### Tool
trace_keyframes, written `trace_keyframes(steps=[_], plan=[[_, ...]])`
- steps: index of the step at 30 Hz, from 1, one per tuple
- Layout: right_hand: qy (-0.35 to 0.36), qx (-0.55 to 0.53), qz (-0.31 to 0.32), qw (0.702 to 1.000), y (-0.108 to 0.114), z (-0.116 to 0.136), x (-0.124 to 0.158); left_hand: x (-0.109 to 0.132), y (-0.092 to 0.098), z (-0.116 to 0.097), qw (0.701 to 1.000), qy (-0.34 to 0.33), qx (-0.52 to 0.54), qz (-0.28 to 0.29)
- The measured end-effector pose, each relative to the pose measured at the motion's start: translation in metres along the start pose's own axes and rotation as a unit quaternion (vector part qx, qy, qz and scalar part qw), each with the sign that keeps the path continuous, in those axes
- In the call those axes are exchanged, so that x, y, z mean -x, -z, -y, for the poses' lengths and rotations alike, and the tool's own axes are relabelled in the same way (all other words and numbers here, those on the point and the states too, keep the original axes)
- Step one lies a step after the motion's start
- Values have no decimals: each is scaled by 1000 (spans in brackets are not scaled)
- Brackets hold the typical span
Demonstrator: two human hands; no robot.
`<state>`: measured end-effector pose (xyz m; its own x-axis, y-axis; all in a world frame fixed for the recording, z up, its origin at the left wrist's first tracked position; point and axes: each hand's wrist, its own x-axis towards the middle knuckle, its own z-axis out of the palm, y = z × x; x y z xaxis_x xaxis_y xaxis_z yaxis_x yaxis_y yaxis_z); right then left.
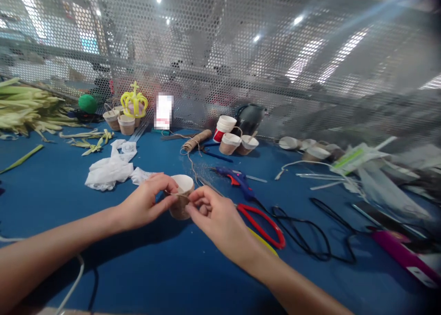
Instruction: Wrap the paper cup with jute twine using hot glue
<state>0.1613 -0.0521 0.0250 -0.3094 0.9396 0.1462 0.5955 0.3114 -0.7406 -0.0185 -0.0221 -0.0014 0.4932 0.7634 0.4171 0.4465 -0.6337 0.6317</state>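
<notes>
A small paper cup (pixel 179 210) wrapped in brown burlap-like material, with a white rim, stands on the blue table in front of me. My left hand (pixel 150 200) is at its left side, thumb and fingers pinched at a strand of twine by the rim. On the right, my right hand (pixel 215 216) pinches the same thin twine (pixel 182 194), which runs across the cup's front between both hands. The fingertips partly cover the cup. Behind it lies a spool of brown twine (pixel 198 140), with a loose strand trailing toward my hands.
A blue glue gun (pixel 237 177) and a red looped handle (pixel 263 225) lie right of my hands, near a black cable (pixel 303 225). White crumpled cloth (pixel 108 171) is on the left. Similar cups (pixel 229 143), a yellow crown (pixel 134 104) and a perforated metal screen (pixel 206 39) stand behind.
</notes>
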Motion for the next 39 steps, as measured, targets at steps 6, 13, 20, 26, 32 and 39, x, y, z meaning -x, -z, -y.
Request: trace_keyframes(steps=[6,13,20,26,32,39], plan=[[71,51,-46,995,8,-7,-3,0,0,-1,1000,-19,-11,20],[131,144,-101,976,15,-9,-3,1,1,-3,999,-15,2,36],[107,136,-73,982,18,-12,-5,0,3,-6,994,24,97,52],[86,97,-57,990,18,-12,-4,1,3,-7,981,57,170,76],[65,56,-56,995,17,-12,-4,1,4,-8,971,66,211,92],[68,29,-33,997,18,-18,-5,1,5,-6,960,76,242,116]])
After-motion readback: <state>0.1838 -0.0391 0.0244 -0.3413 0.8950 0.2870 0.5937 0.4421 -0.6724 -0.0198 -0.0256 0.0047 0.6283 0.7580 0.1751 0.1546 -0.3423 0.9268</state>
